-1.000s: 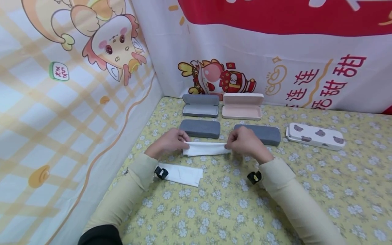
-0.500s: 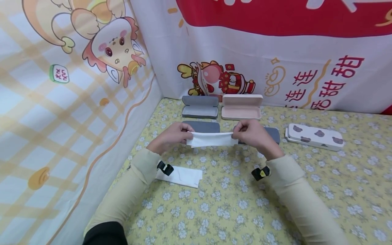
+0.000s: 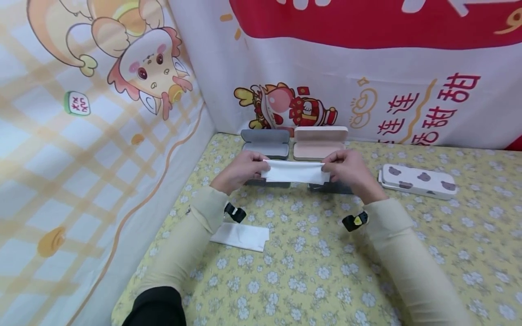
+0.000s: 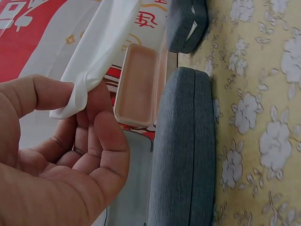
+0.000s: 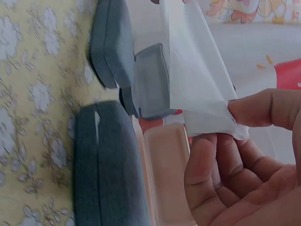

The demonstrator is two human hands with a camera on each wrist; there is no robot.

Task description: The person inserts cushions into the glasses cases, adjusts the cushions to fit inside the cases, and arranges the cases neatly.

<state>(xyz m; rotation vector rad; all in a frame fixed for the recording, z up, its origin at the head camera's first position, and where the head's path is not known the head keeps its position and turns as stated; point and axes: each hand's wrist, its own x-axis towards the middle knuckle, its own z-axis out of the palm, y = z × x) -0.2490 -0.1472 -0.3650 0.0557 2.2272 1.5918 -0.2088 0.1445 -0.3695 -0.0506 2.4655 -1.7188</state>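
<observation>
A folded white cloth [image 3: 295, 172] hangs stretched between both hands, lifted above the table. At its left end my left hand [image 3: 244, 168] pinches it between thumb and fingers; the cloth edge bunches there in the left wrist view. My right hand [image 3: 350, 171] pinches the opposite end the same way. Behind and below the cloth lie two closed grey glasses cases [image 4: 181, 150], partly hidden in the head view. Farther back stand an open grey glasses case [image 3: 267, 149] and an open pink glasses case [image 3: 320, 151].
Another folded white cloth [image 3: 241, 236] lies on the flowered tablecloth [image 3: 293, 271], near my left forearm. To the right is a closed white case with bear prints [image 3: 420, 181]. Printed fabric [image 3: 326, 68] hangs along the back and on the left side.
Both hands have raised the cloth from near the tabletop and carried it forward and slightly right, over the closed grey cases. The other cloth and the cases stay put.
</observation>
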